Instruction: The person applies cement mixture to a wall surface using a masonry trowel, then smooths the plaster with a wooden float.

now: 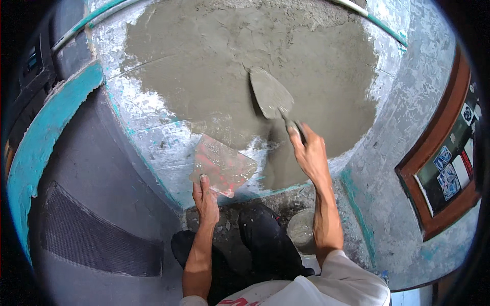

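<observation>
My right hand [310, 149] is closed round the handle of a pointed trowel [270, 94]. The blade, coated in grey mortar, lies against or just over a broad patch of wet mortar [204, 56] on the wall; the exact contact cannot be made out. Lower and to the left, my left hand [206, 203] grips the near edge of a flat, angular board [224, 166], thumb on top. Pink and red show through the mortar smeared on that board. Bare white and grey wall [153, 122] borders the patch.
A bucket [302, 230] stands by my right forearm, above rubble-strewn ground. Dark mesh [97, 229] and a turquoise ledge [56, 122] are on the left. To the right, a brown wooden frame [408, 178] holds a dark panel with stickers. A pipe [377, 23] crosses the top.
</observation>
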Demonstrator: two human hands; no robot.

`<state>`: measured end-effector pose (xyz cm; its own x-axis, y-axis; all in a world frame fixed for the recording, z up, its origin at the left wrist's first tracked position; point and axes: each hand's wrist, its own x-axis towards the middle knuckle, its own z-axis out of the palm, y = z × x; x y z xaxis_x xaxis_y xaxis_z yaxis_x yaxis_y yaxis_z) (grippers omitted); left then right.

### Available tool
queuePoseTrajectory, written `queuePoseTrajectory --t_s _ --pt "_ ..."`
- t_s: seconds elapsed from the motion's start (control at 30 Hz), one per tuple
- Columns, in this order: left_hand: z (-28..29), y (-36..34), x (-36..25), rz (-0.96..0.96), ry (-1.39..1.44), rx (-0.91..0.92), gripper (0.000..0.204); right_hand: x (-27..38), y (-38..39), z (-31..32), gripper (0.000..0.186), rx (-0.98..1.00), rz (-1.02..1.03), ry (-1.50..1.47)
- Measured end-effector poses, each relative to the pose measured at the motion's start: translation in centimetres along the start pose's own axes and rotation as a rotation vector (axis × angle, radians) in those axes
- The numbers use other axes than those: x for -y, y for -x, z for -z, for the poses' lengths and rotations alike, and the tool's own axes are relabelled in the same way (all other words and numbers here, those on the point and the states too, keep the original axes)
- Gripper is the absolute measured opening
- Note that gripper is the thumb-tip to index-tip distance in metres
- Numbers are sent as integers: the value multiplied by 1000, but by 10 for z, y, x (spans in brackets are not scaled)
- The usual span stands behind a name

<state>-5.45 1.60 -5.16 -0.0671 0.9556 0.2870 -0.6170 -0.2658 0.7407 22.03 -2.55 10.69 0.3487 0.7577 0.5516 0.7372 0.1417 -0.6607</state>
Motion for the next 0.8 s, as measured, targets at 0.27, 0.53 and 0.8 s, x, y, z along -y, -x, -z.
queuePoseTrajectory --t_s 0.27,0.53,0.8 --pt "9 -1 2 50 -45 -29 43 19 13 5 37 -17 -83 152" --pt "7 -1 4 72 -58 2 43 22 -16 -5 37 -25 24 115" --pt "11 0 4 34 -12 63 45 6 -1 9 40 -59 1 20"
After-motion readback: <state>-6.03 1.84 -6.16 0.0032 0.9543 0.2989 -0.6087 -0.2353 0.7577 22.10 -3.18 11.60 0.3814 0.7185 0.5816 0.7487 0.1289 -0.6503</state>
